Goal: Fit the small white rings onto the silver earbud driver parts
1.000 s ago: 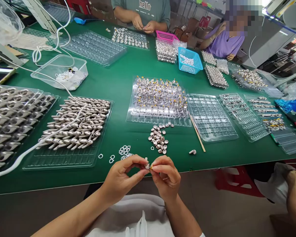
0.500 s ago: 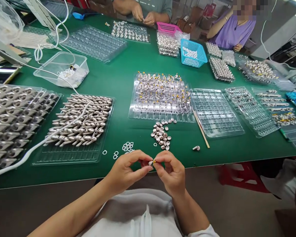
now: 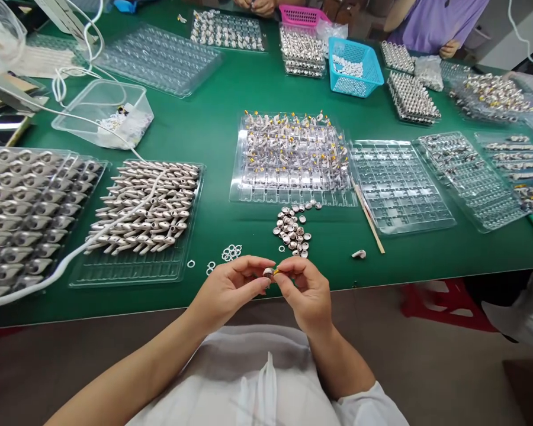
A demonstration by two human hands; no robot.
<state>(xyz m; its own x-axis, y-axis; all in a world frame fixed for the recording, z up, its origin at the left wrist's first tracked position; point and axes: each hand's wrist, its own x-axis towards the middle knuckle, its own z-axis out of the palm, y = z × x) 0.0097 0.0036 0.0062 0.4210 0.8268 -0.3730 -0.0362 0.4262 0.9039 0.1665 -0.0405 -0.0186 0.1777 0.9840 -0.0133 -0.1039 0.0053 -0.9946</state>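
Near the table's front edge, my left hand (image 3: 231, 291) pinches a small earbud shell (image 3: 268, 272) between thumb and fingertips. It has a silvery, rounded end. My right hand (image 3: 307, 293) is closed beside it, thumb and forefinger on a small yellow flex tab (image 3: 276, 271) at the shell's right side. Whether the tab is joined to the shell is too small to tell. Just beyond my hands lies a loose pile of round earbud caps (image 3: 292, 228). White rings (image 3: 231, 252) are scattered to the left, and a single earbud stem piece (image 3: 359, 254) rests to the right.
A clear tray of yellow-tabbed earbud parts (image 3: 293, 192) stands ahead, with a wooden stick (image 3: 369, 219) along its right side. Left are stem housings (image 3: 146, 207) and a white cable (image 3: 66, 265). A blue basket (image 3: 357, 87) sits farther back. Co-workers' hands (image 3: 449, 49) show across the table.
The shell in my left hand has turned, so its silvery rounded end now shows. Both hands stay close together. The view has tilted down a little.
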